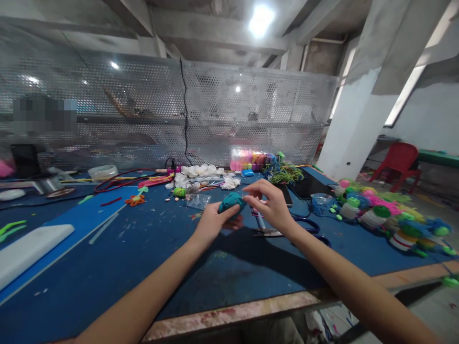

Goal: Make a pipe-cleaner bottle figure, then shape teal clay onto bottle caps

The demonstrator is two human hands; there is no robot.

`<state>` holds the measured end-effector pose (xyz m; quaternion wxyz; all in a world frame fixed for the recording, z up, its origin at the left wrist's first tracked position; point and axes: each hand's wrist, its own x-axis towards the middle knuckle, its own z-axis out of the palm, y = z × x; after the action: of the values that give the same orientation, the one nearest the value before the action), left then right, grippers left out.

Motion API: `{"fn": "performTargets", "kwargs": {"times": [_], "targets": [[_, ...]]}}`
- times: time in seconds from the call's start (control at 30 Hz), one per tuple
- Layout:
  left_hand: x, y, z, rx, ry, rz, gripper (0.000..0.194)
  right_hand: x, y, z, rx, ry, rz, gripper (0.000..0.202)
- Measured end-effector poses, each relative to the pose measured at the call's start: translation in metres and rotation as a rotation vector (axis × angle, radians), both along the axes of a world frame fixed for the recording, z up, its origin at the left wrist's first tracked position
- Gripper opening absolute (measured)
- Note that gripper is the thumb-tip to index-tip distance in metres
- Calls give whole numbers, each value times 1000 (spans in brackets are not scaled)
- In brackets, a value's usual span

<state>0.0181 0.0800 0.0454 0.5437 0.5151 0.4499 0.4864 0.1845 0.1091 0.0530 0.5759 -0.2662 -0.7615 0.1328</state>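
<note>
A small rounded teal object (231,204) is held above the blue table by my left hand (212,222), with the thumb across its front and the fingers curled beneath. Close to its right side is my right hand (270,203), its thumb and index finger brought together in a pinch near the object's edge. What lies between those fingertips is too small to make out. Under my right hand, scissors with dark blue handles (309,225) rest on the table, partly hidden by the wrist.
Yarn-topped figures (380,217) crowd the table's right side. Green yarn (287,174), a dark tablet (311,184) and colourful jars (251,160) stand behind. White crumpled pieces (201,171) and orange pipe-cleaner loops (135,200) lie left of centre. A white block (34,251) is far left.
</note>
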Motion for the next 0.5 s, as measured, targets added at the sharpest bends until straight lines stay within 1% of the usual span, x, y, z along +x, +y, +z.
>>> {"fn": "performTargets", "kwargs": {"times": [0.07, 0.1, 0.17, 0.3, 0.4, 0.5], "targets": [[1, 0, 0, 9, -2, 22, 48, 1, -4, -5, 190, -69, -21, 14], [1, 0, -1, 16, -1, 29, 48, 1, -4, -7, 256, -91, -37, 14], [2, 0, -2, 34, 6, 32, 47, -2, -4, -12, 330, -121, -68, 15], [2, -3, -5, 105, 51, 27, 36, -6, 0, -18, 354, -121, -81, 14], [3, -5, -6, 164, 90, 24, 25, -5, 2, -17, 358, -97, -75, 12], [5, -7, -6, 185, 124, 20, 20, -2, 1, -17, 354, -104, -64, 13]]}}
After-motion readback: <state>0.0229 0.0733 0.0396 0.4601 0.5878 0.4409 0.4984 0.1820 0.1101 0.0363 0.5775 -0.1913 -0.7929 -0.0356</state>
